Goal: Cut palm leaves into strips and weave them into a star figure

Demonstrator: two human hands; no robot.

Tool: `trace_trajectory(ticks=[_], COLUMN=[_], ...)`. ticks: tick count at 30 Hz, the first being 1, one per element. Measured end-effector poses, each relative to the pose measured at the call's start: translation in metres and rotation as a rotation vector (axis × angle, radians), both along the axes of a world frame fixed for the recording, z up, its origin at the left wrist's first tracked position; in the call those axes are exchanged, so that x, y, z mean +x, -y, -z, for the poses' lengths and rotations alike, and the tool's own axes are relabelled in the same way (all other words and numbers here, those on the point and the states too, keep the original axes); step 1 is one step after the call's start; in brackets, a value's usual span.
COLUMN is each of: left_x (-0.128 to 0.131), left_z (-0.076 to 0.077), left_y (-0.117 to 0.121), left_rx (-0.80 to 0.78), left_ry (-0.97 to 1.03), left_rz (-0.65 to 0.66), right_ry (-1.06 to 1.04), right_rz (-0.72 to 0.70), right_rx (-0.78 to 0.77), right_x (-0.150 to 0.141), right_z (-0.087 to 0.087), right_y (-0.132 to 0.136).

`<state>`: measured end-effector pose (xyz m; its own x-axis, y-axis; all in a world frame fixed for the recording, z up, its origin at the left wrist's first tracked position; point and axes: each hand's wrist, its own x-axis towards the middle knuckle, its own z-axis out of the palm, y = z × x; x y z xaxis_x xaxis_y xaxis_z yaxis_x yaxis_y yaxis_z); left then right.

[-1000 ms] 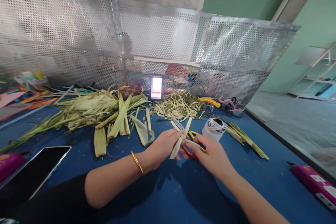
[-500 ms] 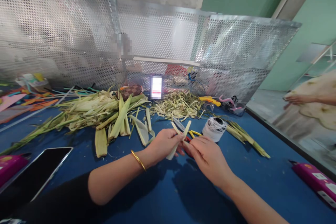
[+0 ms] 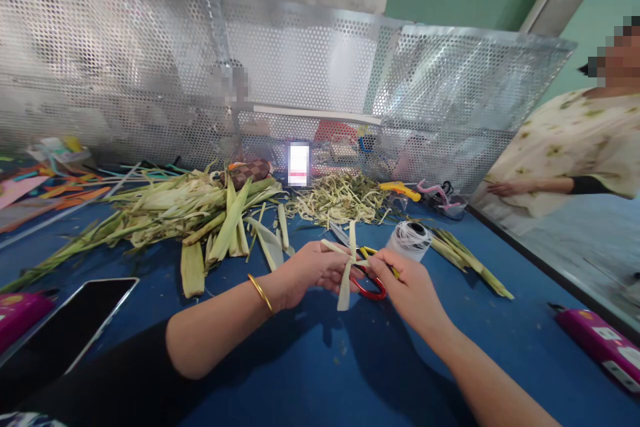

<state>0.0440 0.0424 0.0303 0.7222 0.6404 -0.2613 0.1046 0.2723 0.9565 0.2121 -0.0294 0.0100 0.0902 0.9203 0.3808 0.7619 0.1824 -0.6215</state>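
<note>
Pale corn husk strips cross each other between my hands, over the blue table. My left hand pinches them from the left, with its lower fingers curled beneath. From the other side, my right hand grips an end of a strip between thumb and fingertips. Scissors with red handles lie just behind the strips, partly covered. A tool with yellow handles shows behind my right fingertips. The spool of white thread stands beyond my right hand.
Corn husks are heaped at left, shredded strips at back centre. A dark phone lies front left, a lit phone stands at the back. Perforated metal panels border the table. A person stands at right.
My right hand has drawn slightly right and up, pulling a strip sideways. The strips now spread into a cross, and the scissors' red handles show more. The person at right has come further into view.
</note>
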Motion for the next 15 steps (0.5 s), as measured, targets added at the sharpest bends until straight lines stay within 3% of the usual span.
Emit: trace_trajectory(ticks=[4,8,13,15], left_x=[0.002,0.005,0.004,0.004], left_z=[0.006,0.009,0.009,0.008], left_y=[0.005,0.007,0.003,0.003], left_rx=[0.033,0.011,-0.078,-0.132], left_ry=[0.004,0.079,0.156,0.217], left_rz=[-0.125,-0.209,-0.239,-0.231], right_ry=[0.063,0.177,0.354,0.454], right_rz=[-0.060,-0.115,0.033,0.022], right_rx=[0.045,0.192,0.465,0.561], right_x=[-0.005,-0.011,-0.012,-0.013], right_z=[0.001,0.000,-0.004,-0.005], right_y=[0.001,0.004,0.010,0.012])
